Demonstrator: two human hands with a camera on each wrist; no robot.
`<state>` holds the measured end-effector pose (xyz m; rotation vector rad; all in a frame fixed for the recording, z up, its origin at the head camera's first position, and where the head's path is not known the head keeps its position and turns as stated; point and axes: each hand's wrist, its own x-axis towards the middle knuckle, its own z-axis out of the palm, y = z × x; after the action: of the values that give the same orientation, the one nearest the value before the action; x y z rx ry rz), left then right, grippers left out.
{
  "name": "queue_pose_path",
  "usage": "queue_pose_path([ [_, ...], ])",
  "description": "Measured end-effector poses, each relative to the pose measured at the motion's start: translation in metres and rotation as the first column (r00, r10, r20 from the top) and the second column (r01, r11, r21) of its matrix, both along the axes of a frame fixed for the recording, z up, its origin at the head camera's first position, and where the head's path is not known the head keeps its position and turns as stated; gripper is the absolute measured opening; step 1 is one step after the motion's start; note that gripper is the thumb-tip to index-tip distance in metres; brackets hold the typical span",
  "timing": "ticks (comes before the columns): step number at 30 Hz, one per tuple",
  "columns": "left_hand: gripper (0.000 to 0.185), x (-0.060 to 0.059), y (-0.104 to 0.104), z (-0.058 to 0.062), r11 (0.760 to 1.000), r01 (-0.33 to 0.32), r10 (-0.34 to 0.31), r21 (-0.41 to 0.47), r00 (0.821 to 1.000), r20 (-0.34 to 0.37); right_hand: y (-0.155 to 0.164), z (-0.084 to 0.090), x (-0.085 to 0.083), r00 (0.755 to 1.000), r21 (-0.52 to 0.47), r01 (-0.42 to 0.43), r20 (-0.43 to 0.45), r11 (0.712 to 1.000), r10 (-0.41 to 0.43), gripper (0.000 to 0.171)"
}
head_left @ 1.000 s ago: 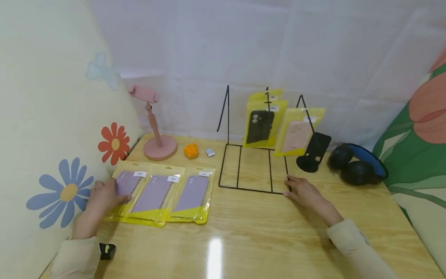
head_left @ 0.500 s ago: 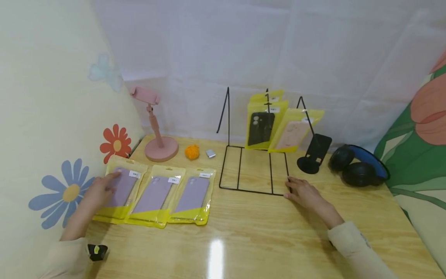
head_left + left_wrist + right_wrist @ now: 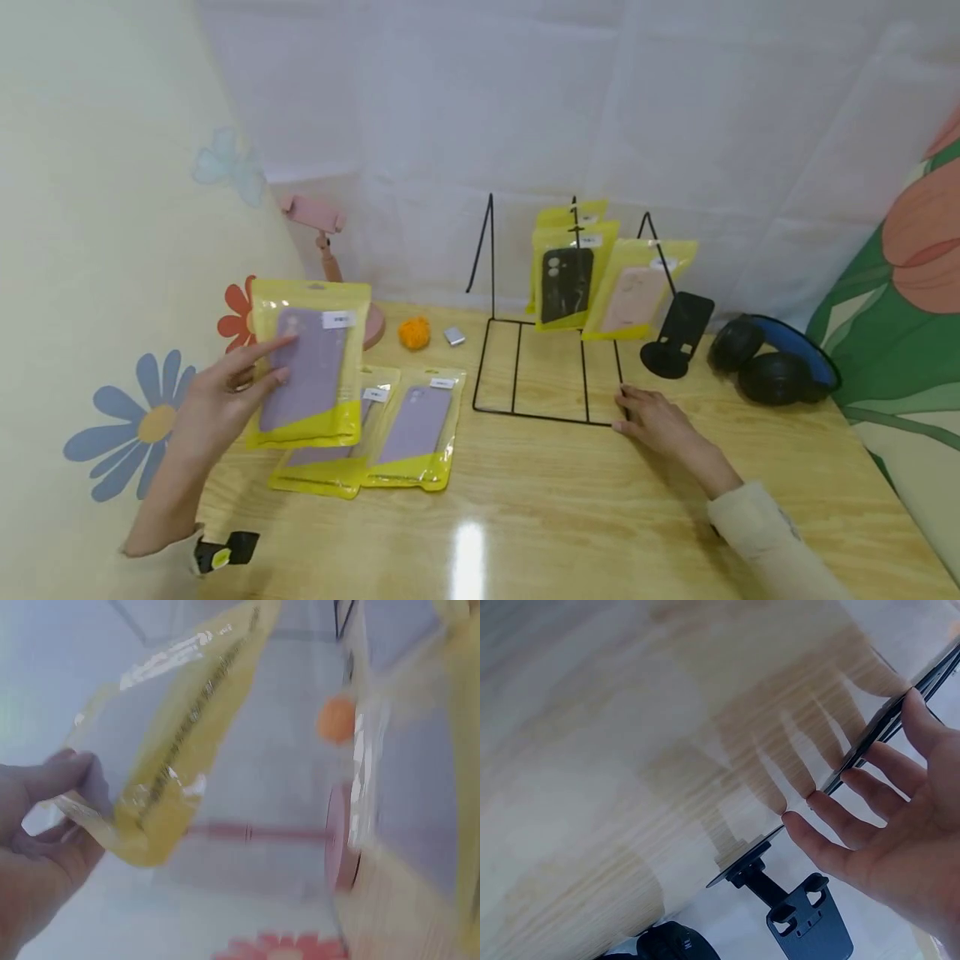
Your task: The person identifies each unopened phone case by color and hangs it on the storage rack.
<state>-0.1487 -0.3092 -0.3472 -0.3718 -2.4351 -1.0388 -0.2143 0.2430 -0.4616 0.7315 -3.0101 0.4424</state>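
My left hand pinches a yellow-edged clear packet with a lilac phone case inside. The packet is upright, raised off the table, its white label at top right. Seen from the left wrist, the thumb and fingers hold its edge. Two more lilac phone case packets lie flat, one partly hidden behind the raised packet. At the front right corner of the black wire display rack, my right hand rests with fairly straight fingers, thumb and fingertips touching the base wire.
Packets with a black phone case and a pink phone case hang on rack hooks; the left hook is bare. Right of the rack stand a black phone stand and headphones. Behind are an orange ball and pink phone stand.
My left hand took hold of the leftmost lilac phone case packet, which slid left, and lifted it upright off the table. The hanging pink packet swung slightly. My right hand stayed at the rack corner.
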Motion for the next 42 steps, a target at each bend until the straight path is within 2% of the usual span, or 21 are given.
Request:
queue_pose_path([
  [2,0.049,-0.001,0.022,-0.002,0.988,0.142,-0.139,0.057,0.989,-0.053,0.0,0.0,0.0,1.0,0.001,-0.003,-0.008,1.0,0.003,0.05],
  [5,0.051,-0.003,0.05,-0.003,0.935,0.334,-0.324,0.118,0.941,-0.098,0.0,0.0,0.0,1.0,-0.005,-0.006,-0.009,1.0,0.006,0.05],
  [8,0.051,-0.004,0.072,0.001,0.885,0.432,-0.422,0.17,0.902,-0.096,0.0,-0.001,0.0,1.0,-0.007,-0.014,-0.012,1.0,0.014,0.05],
  [11,0.049,-0.007,0.088,0.006,0.861,0.465,-0.464,0.206,0.884,-0.058,-0.001,-0.001,0.001,1.0,-0.006,-0.017,-0.02,1.0,0.017,0.049],
  [14,0.048,-0.013,0.1,0.009,0.85,0.481,-0.489,0.215,0.872,-0.019,0.0,-0.002,0.002,1.0,-0.004,-0.013,-0.026,1.0,0.013,0.048],
  [19,0.045,-0.022,0.11,0.009,0.847,0.488,-0.502,0.21,0.865,0.015,0.0,-0.002,0.002,0.999,-0.006,-0.018,-0.035,1.0,0.018,0.047],
  [22,0.044,-0.026,0.112,0.007,0.847,0.478,-0.503,0.233,0.862,0.059,-0.001,-0.002,0.002,0.999,-0.009,-0.018,-0.034,1.0,0.017,0.047],
  [26,0.044,-0.031,0.113,0.003,0.861,0.447,-0.482,0.241,0.869,0.113,0.0,-0.001,0.002,0.999,-0.009,-0.012,-0.032,1.0,0.012,0.047],
  [33,0.045,-0.043,0.115,0.001,0.874,0.418,-0.46,0.247,0.876,0.145,0.0,-0.001,0.001,0.999,-0.008,-0.018,-0.043,1.0,0.017,0.047],
  [37,0.045,-0.054,0.117,-0.001,0.889,0.378,-0.434,0.259,0.875,0.214,0.001,-0.002,0.001,0.999,-0.014,-0.021,-0.045,1.0,0.02,0.048],
  [42,0.045,-0.071,0.12,-0.002,0.874,0.377,-0.46,0.308,0.846,0.271,0.0,-0.002,0.002,0.998,-0.02,-0.03,-0.059,0.999,0.028,0.047],
])
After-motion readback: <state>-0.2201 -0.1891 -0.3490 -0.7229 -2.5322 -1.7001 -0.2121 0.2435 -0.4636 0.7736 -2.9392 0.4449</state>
